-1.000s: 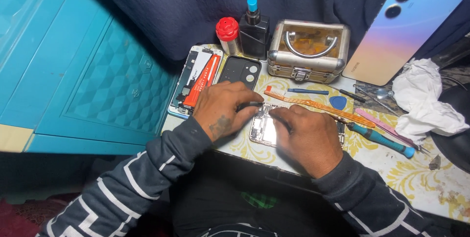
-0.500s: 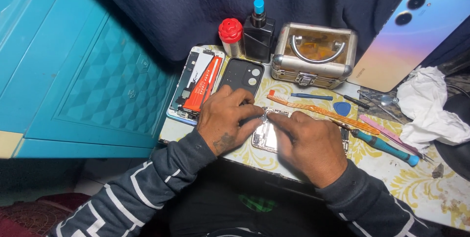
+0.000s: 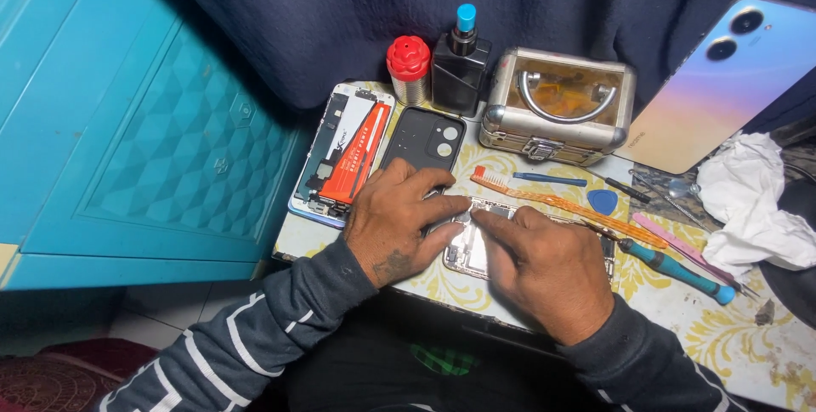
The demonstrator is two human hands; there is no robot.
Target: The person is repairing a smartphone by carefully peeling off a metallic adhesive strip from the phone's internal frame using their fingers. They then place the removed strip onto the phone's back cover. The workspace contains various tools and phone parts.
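My left hand and right hand stay pressed on the opened phone, fingertips meeting as before; grip unchanged, work continuing.

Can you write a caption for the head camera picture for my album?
Left hand and right hand press on an opened phone amid repair tools.

Dark navy curtain hung across 12 o'clock. Turquoise cabinet with embossed diamond-pattern panel seen at 9 o'clock. Pale tiled floor and red mat glimpsed at 7 o'clock, dimly lit.
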